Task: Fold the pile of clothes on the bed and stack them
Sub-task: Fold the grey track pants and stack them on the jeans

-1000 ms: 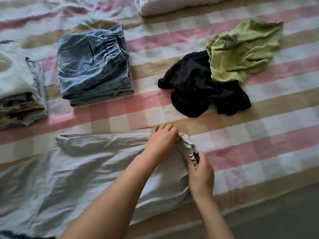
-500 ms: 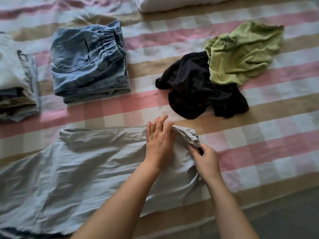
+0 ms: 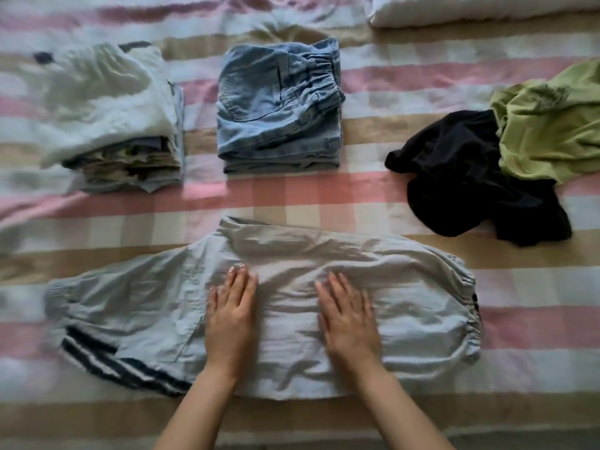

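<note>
Two hands lie flat on one garment. The checked bed (image 3: pixel 292 203) (pink, tan and pale stripes) fills the view. The pale grey-blue trousers (image 3: pixel 406 287) lie spread along its near edge, wrinkled, with the elastic waistband at right and dark stripes at the lower left end. Far left is a folded stack (image 3: pixel 97 102), a pale piece on top of mixed layers. The folded denim (image 3: pixel 279 105) is near it but apart, pocket up. At right the black garment (image 3: pixel 470 177) is crumpled, and the green garment (image 3: pixel 545 131) overlaps its far side. White bedding (image 3: pixel 470 8) is cut off at top. The left hand (image 3: pixel 231 323) is palm down mid-trousers, grip flat, fingers straight, pinching nothing. The right hand (image 3: pixel 349 323) lies beside it, apart, in the same flat grip, pressing the cloth.
</note>
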Demonstrator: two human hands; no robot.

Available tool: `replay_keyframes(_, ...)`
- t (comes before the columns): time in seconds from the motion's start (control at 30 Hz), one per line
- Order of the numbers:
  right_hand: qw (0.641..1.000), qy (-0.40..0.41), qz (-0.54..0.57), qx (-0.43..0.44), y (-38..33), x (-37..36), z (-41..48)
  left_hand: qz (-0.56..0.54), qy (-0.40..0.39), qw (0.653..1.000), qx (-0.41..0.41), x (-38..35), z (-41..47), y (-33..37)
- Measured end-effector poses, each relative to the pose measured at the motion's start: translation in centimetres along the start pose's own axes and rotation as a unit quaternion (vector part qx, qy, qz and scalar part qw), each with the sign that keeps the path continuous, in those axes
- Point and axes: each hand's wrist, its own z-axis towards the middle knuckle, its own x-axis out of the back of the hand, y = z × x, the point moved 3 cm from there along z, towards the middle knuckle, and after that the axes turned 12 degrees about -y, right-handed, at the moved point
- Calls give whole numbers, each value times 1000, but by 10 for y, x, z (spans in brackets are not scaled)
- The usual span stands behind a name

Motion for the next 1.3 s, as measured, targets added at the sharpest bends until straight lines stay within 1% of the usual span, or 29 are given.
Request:
replay_keyframes(0.07, 997, -69, -19, -38, 14, -14, 8, 16, -83, 996, 34, -16, -3, -14)
replay_keyframes(0.1, 995, -63, -37, -66, 28, -17, 9, 36, -103, 993, 48, -23, -3, -20)
replay_keyframes(0.17, 990, -35, -77, -111, 51, -12, 6, 80, -109, 989, 66, -31, -1, -28)
replay_keyframes(0.23, 985, -36, -85, -144, 66, -2, 3, 89, -112, 987, 75, -33, 1, -30)
replay_keyframes(0.3, 983, -34, -63, -170, 58, 2, 3, 82, -115, 988, 66, -29, 1, -28)
replay_keyframes(0.33, 984, -26, -47, -168, 43, 2, 4, 79, -113, 989, 51, -26, -2, -23)
replay_keyframes(0.37, 989, -25, -39, -140, 23, 0, 5, 72, -113, 991, 32, -22, -6, -18)
replay_keyframes(0.43, 998, -20, -56, -26, -30, -15, 3, 58, -94, 994, 4, -18, -17, -17)
replay_keyframes(0.47, 997, -29, -71, 25, -53, -29, -1, 59, -94, 994, 9, -18, -23, -23)
replay_keyframes(0.5, 994, -47, -82, 50, -70, -41, -5, 60, -94, 994, 20, -18, -28, -30)
replay_keyframes(0.53, 992, -62, -95, 53, -78, -50, -10, 62, -90, 994, 28, -18, -31, -36)
replay_keyframes(0.6, 989, -85, -115, 31, -81, -61, -14, 74, -94, 992, 30, -16, -35, -45)
replay_keyframes(0.67, 988, -86, -126, 26, -83, -56, -15, 78, -102, 991, 31, -9, -35, -48)
replay_keyframes(0.73, 989, -71, -126, 27, -91, -46, -12, 55, -99, 993, 33, 1, -34, -54)
replay_keyframes(0.77, 991, -59, -117, 36, -99, -41, -10, 45, -88, 994, 39, 6, -35, -62)
replay_keyframes(0.8, 992, -41, -104, 63, -112, -38, -6, 45, -74, 995, 51, 11, -37, -73)
replay_keyframes(0.87, 987, -14, -86, 138, -143, -40, 2, 45, -73, 993, 78, 17, -40, -98)
replay_keyframes(0.9, 983, -19, -87, 162, -161, -43, 8, 41, -86, 991, 92, 17, -42, -112)
replay_keyframes(0.93, 981, -38, -92, 167, -177, -47, 15, 39, -101, 989, 102, 15, -43, -125)
replay_keyframes(1.03, 976, -80, -130, 156, -206, -61, 34, 51, -116, 985, 119, 12, -39, -154)
replay_keyframes(1.07, 975, -84, -144, 149, -211, -65, 38, 57, -104, 987, 112, 17, -38, -158)
replay_keyframes(1.13, 976, -90, -148, 133, -215, -68, 42, 64, -50, 994, 75, 30, -39, -163)
replay_keyframes(1.17, 977, -74, -142, 139, -218, -68, 42, 58, -20, 996, 67, 37, -42, -168)
replay_keyframes(1.2, 979, -58, -128, 148, -222, -65, 42, 46, 14, 996, 81, 43, -45, -176)
replay_keyframes(1.23, 980, -49, -107, 162, -229, -62, 43, 20, 60, 990, 126, 50, -48, -190)
replay_keyframes(1.27, 979, -46, -78, 182, -237, -59, 44, -28, 105, 975, 193, 56, -52, -204)
replay_keyframes(1.3, 978, -44, -31, 199, -245, -56, 46, -93, 139, 949, 268, 59, -56, -221)
